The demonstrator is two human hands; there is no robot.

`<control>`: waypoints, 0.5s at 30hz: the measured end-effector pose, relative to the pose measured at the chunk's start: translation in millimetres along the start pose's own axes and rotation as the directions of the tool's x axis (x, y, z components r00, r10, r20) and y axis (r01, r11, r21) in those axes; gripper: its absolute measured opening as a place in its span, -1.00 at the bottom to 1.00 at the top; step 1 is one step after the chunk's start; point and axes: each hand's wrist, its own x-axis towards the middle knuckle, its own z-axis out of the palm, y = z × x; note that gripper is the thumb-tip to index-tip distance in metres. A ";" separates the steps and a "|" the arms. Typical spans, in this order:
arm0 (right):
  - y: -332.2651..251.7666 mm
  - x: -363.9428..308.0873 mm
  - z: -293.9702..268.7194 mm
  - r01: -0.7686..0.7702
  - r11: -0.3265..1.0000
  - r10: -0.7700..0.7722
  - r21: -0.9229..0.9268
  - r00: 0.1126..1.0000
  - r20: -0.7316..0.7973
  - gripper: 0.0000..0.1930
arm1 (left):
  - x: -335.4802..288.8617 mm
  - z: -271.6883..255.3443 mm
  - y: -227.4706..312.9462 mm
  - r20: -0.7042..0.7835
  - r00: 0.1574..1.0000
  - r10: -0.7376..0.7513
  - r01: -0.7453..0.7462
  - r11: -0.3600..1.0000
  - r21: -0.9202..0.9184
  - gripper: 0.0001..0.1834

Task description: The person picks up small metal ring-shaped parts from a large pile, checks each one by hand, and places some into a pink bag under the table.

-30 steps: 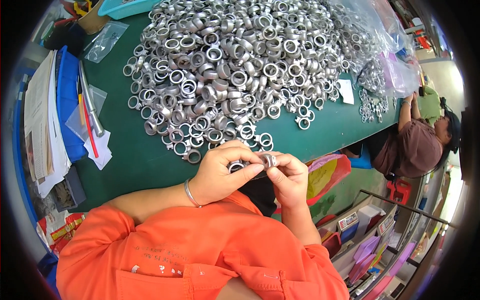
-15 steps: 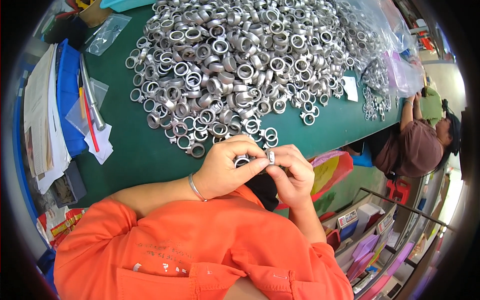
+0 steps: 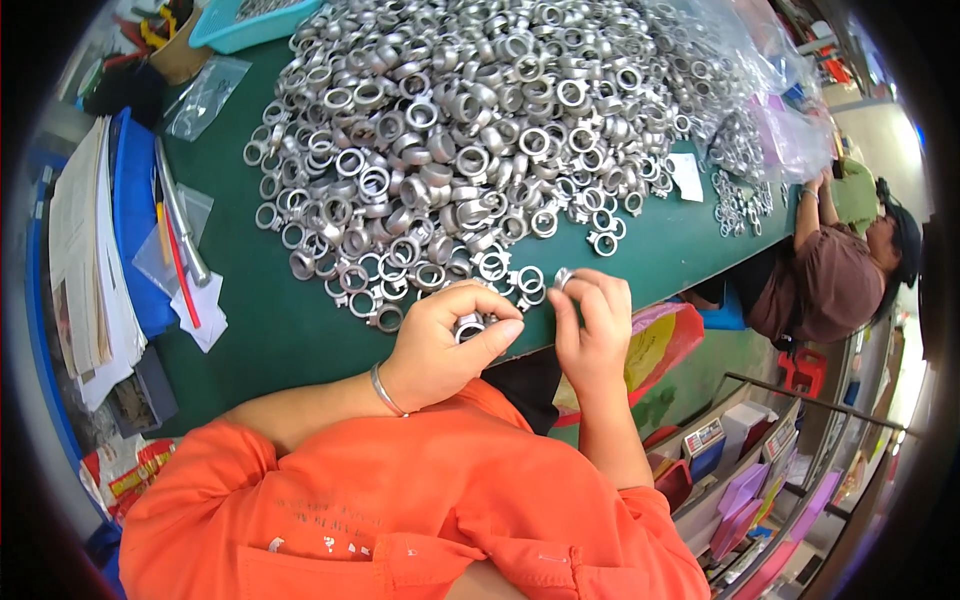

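My left hand (image 3: 437, 335) is closed around a grey metal ring (image 3: 469, 327), with thumb and forefinger curled over it. A short way to the right, my right hand (image 3: 597, 325) pinches another small metal ring (image 3: 563, 278) between thumb and fingers. The two hands are apart, just in front of a large pile of similar metal rings (image 3: 430, 150) on the green table (image 3: 225, 310). Several loose rings lie at the pile's near edge, close beyond my fingers. What else my left palm holds is partly hidden.
On the left stand a blue tray (image 3: 140, 220), stacked papers (image 3: 85, 260) and a red pen (image 3: 183, 275). A light blue basket (image 3: 225, 32) sits far left. At the right, a person (image 3: 828, 260) works beside clear plastic bags (image 3: 795, 150). A shelf of folders (image 3: 735, 490) is lower right.
My hands were together at a ring. Now my right hand has moved away to the right and up, carrying a ring, while my left hand keeps its hold.
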 end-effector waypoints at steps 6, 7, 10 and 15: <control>-5.6 -1.1 -0.2 -0.145 0.963 0.171 0.226 0.980 -0.099 -0.84 | -3.2 1.8 3.0 -0.073 0.997 -0.009 0.001 0.993 -0.117 -0.93; -14.0 -4.0 -0.8 -0.181 0.859 0.232 0.478 0.971 -0.050 -0.90 | -3.1 1.7 0.0 -0.108 0.993 0.043 -0.058 0.989 -0.134 -0.92; -40.4 -12.1 11.1 -0.436 -0.438 0.241 0.786 0.785 0.570 -0.61 | 12.1 22.1 9.1 -0.147 0.860 0.488 -0.457 0.866 0.202 -0.93; -38.1 -6.7 -20.8 -0.230 -0.708 0.367 0.668 0.688 0.626 -0.53 | 37.8 55.9 15.1 0.499 0.628 0.597 -0.752 0.302 0.586 -0.84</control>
